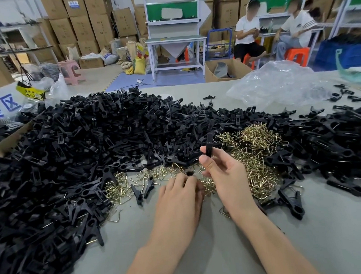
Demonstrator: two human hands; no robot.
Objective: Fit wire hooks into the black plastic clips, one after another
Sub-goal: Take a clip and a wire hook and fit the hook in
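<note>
Fingers [205, 164] of the right hand [224, 174] pinch a clip [209, 146] upright over the hooks [255, 151] on the surface [215, 252]; the left hand [179, 195] curls among them, grip unclear, probably fetching one to insert next.

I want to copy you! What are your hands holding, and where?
Right hand pinches a black clip by its lower end. Left hand rests among the wire hooks; its hold cannot be told.

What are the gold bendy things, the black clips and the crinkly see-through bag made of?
The gold hooks look like bent metal wire, brassy and shiny: thin, with glints. The black clips, like the one in the right hand, look like moulded plastic, mostly matt. The bag looks like thin clear plastic film, wrinkled and glossy.
</note>
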